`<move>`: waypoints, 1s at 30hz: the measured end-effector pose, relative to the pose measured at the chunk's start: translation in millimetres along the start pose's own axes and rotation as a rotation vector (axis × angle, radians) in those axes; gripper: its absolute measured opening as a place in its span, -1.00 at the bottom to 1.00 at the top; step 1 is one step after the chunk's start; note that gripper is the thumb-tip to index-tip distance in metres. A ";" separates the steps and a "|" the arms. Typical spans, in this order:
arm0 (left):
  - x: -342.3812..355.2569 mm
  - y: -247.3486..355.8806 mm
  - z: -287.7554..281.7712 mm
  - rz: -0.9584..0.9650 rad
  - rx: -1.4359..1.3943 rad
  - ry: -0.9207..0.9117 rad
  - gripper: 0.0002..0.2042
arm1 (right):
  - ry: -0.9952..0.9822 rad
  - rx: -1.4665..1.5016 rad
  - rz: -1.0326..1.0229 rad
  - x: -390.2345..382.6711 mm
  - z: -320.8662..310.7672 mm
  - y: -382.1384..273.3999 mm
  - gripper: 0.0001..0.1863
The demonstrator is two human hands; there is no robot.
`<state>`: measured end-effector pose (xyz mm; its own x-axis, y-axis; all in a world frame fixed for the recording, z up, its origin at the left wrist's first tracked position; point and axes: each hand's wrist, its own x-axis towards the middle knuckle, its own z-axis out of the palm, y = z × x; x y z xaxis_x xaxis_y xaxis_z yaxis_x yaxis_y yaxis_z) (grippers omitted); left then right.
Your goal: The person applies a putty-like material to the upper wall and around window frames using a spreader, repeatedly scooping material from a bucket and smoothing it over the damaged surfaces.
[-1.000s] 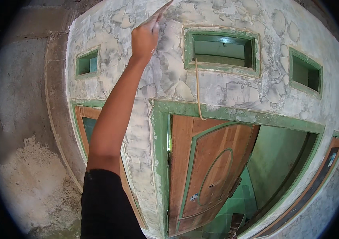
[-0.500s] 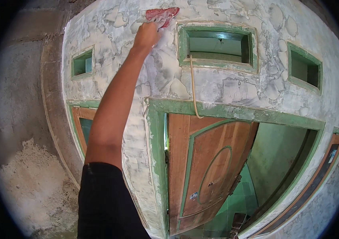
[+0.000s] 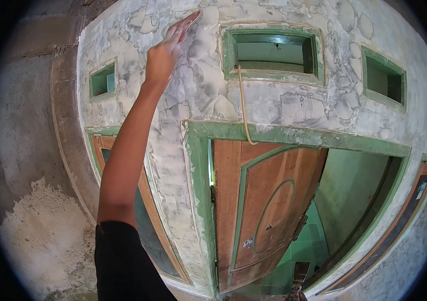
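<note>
Left arm raised below a black sleeve (image 3: 125, 261), a person grips a thin red tool (image 3: 190, 21) in a closed left hand (image 3: 161, 61) high at a patchily coated, grey-and-white wall (image 3: 201, 98); whether its edge touches cannot be told. The tool is just left of a green-framed opening (image 3: 229, 52), from which a pale cord (image 3: 243, 103) hangs above a brown wooden door (image 3: 268, 215) standing ajar.
</note>
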<state>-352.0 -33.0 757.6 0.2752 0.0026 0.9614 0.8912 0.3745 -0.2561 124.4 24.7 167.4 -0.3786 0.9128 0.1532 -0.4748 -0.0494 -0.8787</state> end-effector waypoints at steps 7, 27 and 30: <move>53.9 5.2 35.6 -0.029 0.115 -0.158 -0.76 | 0.031 0.005 -0.001 -6.4 3.4 -8.4 -0.83; 37.2 51.5 38.6 -0.055 0.256 -0.220 -0.83 | 0.166 -0.001 0.011 -21.9 -8.0 -11.9 -0.83; -1.0 71.2 39.3 -0.046 0.342 -0.333 -0.82 | 0.168 -0.001 0.004 -22.2 -9.7 -13.6 -0.82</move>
<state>-303.0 30.1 742.4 0.0580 0.2547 0.9653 0.7143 0.6649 -0.2184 147.0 9.0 171.5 -0.2420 0.9676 0.0723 -0.4724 -0.0524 -0.8798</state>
